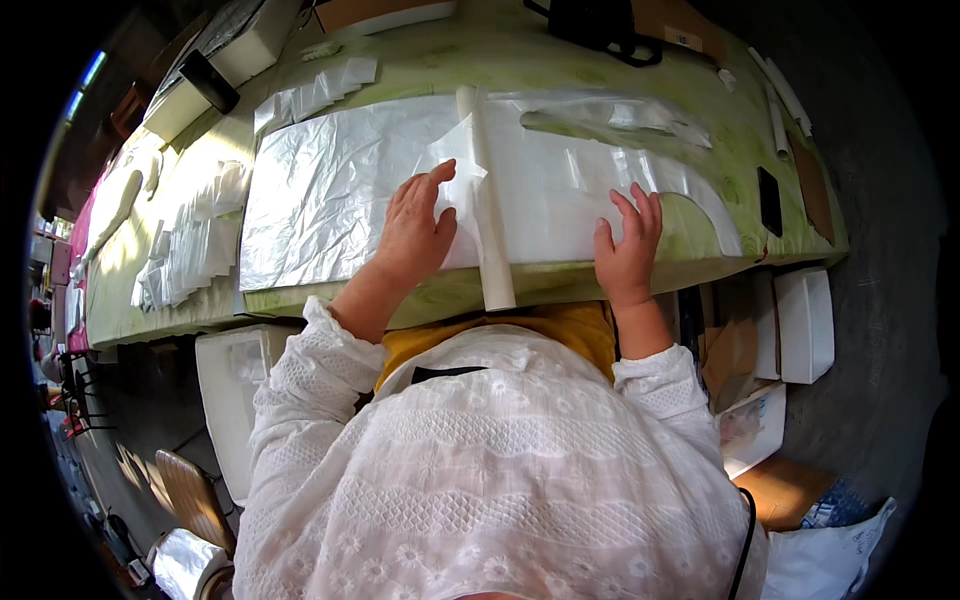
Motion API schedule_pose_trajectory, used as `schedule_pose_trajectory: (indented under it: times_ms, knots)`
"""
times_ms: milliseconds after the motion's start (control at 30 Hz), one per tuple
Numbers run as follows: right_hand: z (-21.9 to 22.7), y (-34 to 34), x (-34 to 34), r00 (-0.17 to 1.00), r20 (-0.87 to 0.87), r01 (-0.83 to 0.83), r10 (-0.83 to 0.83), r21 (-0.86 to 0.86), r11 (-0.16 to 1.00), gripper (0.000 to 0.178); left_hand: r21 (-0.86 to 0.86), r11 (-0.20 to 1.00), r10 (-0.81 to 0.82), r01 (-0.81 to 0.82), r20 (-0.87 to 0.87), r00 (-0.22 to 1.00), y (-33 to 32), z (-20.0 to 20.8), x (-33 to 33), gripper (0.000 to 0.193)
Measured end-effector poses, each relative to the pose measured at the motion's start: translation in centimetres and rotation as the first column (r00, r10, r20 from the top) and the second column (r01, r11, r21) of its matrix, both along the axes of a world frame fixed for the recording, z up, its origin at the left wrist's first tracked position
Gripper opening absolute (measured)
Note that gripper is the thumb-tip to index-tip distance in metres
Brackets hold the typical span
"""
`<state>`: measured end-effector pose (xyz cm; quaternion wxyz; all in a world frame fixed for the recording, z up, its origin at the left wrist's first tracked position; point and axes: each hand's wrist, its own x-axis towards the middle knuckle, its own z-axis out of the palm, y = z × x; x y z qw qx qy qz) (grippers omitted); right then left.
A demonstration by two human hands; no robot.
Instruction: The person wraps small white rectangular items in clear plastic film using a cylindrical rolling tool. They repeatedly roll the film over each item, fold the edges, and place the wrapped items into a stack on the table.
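My left hand (415, 220) is over the silvery crinkled plastic sheet (310, 200), its thumb and forefinger apart and nothing visible between them. Close to its fingertips is a small white pointed piece of film (460, 150), lying against a long cream tube (490, 220). The tube crosses the table from far to near, and its near end sticks out past the edge. To its right, a whitish translucent sheet (545, 190) lies flat. My right hand (630, 245), fingers spread, is above the near right part of that sheet; whether it touches is unclear.
Stacks of small clear bags (195, 250) lie at the left, and a loose clear strip (620, 115) at the far right. A black phone (769, 200) rests near the table's right edge. Below the table are white bins (805, 325); a black bag (595, 25) sits at the back.
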<state>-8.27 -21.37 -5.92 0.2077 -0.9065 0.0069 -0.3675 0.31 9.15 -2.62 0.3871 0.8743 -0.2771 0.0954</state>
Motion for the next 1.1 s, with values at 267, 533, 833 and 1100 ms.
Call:
schedule_pose_trajectory:
  times_ms: [267, 533, 833, 1100]
  knots:
    - [1.7, 9.2, -3.4, 0.784, -0.103, -0.565, 0.612, 0.291, 0.772, 0.041, 0.178, 0.984, -0.028, 0.029, -0.009, 1.0, -1.7, -3.0, -0.3, 0.07]
    - [3.7, 9.9, -0.7, 0.8, -0.11, -0.567, 0.59, 0.182, 0.803, 0.033, 0.055, 0.987, -0.163, 0.154, 0.289, 0.943, -1.4, 1.1, 1.6, 0.039]
    - [3.2, 8.0, 10.9, 0.947, -0.279, -0.222, 0.16, -0.207, 0.953, 0.044, -0.091, 0.987, 0.095, -0.132, -0.331, 0.939, -0.3, -0.2, -1.0, 0.041]
    - [3.6, 7.0, 20.1, 0.762, -0.613, 0.03, -0.209, -0.289, 0.957, 0.056, -0.079, 0.988, 0.1, -0.129, -0.299, 0.949, -0.3, 0.2, -1.2, 0.04]
